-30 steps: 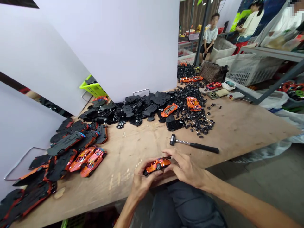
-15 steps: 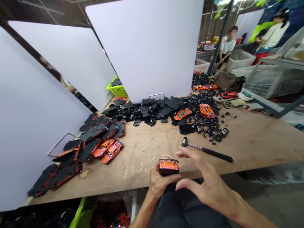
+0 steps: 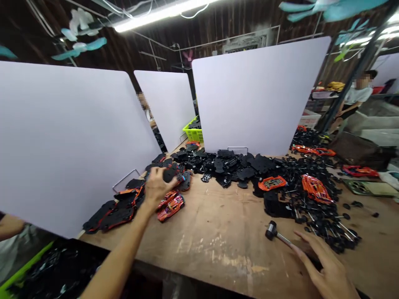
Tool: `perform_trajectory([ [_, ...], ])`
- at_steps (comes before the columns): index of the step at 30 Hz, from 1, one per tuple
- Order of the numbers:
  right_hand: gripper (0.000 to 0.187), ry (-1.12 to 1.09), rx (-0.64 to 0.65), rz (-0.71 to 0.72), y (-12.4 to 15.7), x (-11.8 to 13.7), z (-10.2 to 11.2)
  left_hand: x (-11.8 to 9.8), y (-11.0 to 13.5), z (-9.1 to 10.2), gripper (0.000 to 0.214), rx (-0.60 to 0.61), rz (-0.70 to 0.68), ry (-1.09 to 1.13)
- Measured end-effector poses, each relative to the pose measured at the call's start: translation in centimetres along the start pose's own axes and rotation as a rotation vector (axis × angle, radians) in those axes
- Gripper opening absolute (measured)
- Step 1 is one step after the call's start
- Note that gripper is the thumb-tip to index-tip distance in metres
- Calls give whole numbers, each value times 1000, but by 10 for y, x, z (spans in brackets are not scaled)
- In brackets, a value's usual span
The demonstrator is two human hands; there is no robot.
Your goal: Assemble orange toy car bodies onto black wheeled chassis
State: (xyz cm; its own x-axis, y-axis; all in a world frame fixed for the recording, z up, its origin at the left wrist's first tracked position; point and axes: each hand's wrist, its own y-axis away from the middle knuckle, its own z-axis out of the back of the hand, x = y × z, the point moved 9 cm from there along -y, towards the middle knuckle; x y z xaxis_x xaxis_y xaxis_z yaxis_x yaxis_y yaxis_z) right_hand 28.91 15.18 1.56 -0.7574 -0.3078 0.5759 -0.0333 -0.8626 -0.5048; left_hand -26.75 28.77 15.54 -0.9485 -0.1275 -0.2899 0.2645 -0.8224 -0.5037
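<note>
My left hand [image 3: 158, 186] reaches over the pile at the left, its fingers and thumb around a toy car [image 3: 170, 174] whose black underside faces up; the hand covers much of it. Just below lie two orange toy cars [image 3: 171, 207] right side up, and around them several bodies [image 3: 120, 216] with black bases uppermost. At the right, my right hand [image 3: 327, 263] hovers at the handle of a hammer [image 3: 271, 230], thumb and fingers apart. The handle is mostly hidden beneath the hand, so contact is unclear.
Black chassis plates [image 3: 230, 166] are heaped along white partitions [image 3: 255, 99]. Wheels with axles [image 3: 330, 224] spread at the right, with an orange car body [image 3: 316, 189] on top. A yellow-green basket [image 3: 193, 133] stands behind. A person [image 3: 358, 93] sits at far right.
My left hand has carried the toy car from in front of me to the left pile. My right hand has gone from beside the car to the hammer handle. The view has tilted up and turned left.
</note>
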Motion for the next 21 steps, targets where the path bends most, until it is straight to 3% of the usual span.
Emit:
perform_trajectory([
  [1, 39, 6, 6, 21, -8, 8, 1, 16, -24, 0, 54, 3, 8, -119],
  [4, 34, 31, 7, 45, -37, 23, 8, 54, -74, -19, 53, 176, 119, -352],
  [6, 31, 61, -16, 52, -61, 24, 13, 50, -87, -22, 61, 141, 182, -386],
  [7, 30, 77, -31, 61, -75, 23, 15, 34, -89, -22, 61, 76, 163, -352],
  [9, 29, 120, -39, 100, -104, 17, 13, -20, -78, -32, 52, -1, 18, -159],
  [10, 31, 152, -23, 130, -120, 14, 8, -54, -66, -45, 45, 43, -70, -13],
  [12, 36, 237, 73, 189, -151, 7, -14, -125, -31, -85, 36, 284, -227, 230],
  [15, 35, 322, 227, 232, -187, -2, -48, -207, 19, -128, 32, 383, -357, 307],
  [18, 27, 323, 240, 213, -199, -6, -56, -260, 47, -160, 42, 417, -486, 369],
  [21, 36, 310, 215, 182, -183, -7, -41, -290, 47, -183, 56, 459, -558, 443],
])
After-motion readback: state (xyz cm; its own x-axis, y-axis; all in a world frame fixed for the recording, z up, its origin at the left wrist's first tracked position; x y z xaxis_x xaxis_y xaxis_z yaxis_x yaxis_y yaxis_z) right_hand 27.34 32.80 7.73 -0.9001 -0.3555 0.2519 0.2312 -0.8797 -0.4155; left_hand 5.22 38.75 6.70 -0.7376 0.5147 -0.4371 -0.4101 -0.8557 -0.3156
